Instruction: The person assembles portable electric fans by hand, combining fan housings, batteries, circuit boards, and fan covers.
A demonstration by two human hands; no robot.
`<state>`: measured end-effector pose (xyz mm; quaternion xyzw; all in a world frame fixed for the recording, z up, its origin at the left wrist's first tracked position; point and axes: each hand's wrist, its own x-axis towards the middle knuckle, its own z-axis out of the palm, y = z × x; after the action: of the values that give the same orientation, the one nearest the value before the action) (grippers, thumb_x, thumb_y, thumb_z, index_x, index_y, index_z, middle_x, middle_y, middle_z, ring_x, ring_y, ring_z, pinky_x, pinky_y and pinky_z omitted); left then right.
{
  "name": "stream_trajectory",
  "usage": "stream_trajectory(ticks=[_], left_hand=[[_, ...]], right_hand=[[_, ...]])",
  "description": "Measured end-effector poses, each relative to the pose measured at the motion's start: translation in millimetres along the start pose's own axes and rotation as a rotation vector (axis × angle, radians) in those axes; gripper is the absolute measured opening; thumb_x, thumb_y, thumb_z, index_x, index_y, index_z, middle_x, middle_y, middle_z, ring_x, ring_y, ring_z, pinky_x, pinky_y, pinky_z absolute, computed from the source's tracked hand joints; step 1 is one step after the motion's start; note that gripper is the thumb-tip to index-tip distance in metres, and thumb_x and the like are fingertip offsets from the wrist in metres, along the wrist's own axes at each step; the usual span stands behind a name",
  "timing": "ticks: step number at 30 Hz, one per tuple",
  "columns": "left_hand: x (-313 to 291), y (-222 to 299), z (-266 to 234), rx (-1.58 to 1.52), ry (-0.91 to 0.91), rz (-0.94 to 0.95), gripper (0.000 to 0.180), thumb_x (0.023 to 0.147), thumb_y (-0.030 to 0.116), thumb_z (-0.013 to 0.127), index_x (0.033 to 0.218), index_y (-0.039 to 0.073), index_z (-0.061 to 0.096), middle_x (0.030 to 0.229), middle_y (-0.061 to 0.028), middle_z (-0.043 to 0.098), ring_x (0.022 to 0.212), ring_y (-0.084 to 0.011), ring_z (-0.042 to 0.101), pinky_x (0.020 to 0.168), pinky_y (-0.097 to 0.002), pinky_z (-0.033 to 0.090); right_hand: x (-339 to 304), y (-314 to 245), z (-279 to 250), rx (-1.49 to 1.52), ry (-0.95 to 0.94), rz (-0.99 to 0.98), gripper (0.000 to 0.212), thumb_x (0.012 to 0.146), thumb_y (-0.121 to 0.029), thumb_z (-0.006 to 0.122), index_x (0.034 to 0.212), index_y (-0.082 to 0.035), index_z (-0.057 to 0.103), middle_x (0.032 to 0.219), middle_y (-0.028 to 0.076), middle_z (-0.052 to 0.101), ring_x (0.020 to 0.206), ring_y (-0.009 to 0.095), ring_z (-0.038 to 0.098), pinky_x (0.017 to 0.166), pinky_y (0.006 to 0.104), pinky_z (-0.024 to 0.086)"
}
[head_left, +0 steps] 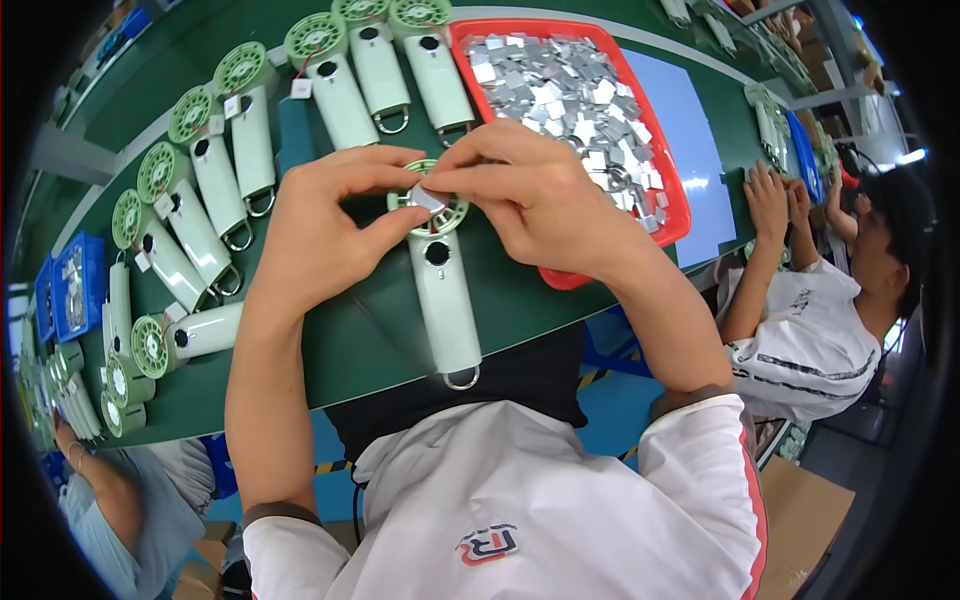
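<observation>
Right in front of me a pale green handheld fan (447, 305) lies on the table, its round grille head away from me and its metal loop toward me. A small silver square piece (428, 200) sits tilted over the grille, between my fingertips. My left hand (325, 225) curves round the left side of the fan head, thumb and fingers closed on it, with the thumb by the square. From the right, my right hand (540, 190) pinches at the upper edge of the square. My fingers cover part of the grille.
Several more handheld fans (255, 150) stand in an arc at the left and far side, with small silver squares on wires. A red tray (675, 190) heaped with silver squares (560, 85) is at right, beside a pale blue sheet (690, 130). Co-workers (810, 330) sit at both sides.
</observation>
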<state>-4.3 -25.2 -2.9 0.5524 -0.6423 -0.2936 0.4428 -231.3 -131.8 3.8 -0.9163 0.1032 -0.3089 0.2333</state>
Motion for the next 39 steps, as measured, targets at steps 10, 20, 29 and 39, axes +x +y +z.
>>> stream_trajectory(ticks=[10,20,29,39], left_hand=[[-1.0,3.5,-0.3,-0.039,-0.036,-0.112,0.031,0.081,0.001,0.086,0.112,0.001,0.083,0.127,-0.0156,0.078,0.114,-0.0217,0.074,0.095,-0.0316,0.057],[-1.1,7.8,-4.4,-0.077,-0.043,-0.15,0.035,0.081,-0.003,0.085,0.116,0.0,0.082,0.13,-0.0173,0.076,0.12,-0.0234,0.072,0.103,-0.0339,0.055],[-3.7,1.6,-12.4,-0.072,-0.158,-0.043,0.056,0.075,-0.004,0.091,0.128,-0.001,0.075,0.141,-0.0193,0.071,0.121,-0.025,0.073,0.104,-0.0367,0.059],[-3.7,5.8,-13.6,0.028,-0.117,-0.014,0.051,0.073,0.005,0.092,0.123,0.002,0.078,0.132,-0.0152,0.077,0.103,-0.0266,0.079,0.083,-0.0343,0.062]], right_hand=[[-12.7,2.6,0.3,0.124,0.144,0.094,0.018,0.088,0.005,0.079,0.104,-0.002,0.081,0.101,0.01,0.075,0.088,0.025,0.075,0.075,0.0335,0.06],[-9.4,-2.6,8.4,0.128,0.132,0.093,0.021,0.084,-0.003,0.085,0.105,-0.004,0.082,0.096,0.009,0.065,0.079,0.022,0.067,0.067,0.0338,0.055],[-6.2,-15.8,5.3,0.106,0.07,0.242,0.029,0.081,-0.004,0.092,0.109,-0.007,0.085,0.088,0.004,0.064,0.067,0.013,0.063,0.058,0.0283,0.052],[-1.9,-21.0,8.4,0.179,0.042,0.382,0.036,0.081,-0.001,0.092,0.115,-0.006,0.084,0.088,0.004,0.064,0.072,0.01,0.064,0.059,0.0246,0.053]])
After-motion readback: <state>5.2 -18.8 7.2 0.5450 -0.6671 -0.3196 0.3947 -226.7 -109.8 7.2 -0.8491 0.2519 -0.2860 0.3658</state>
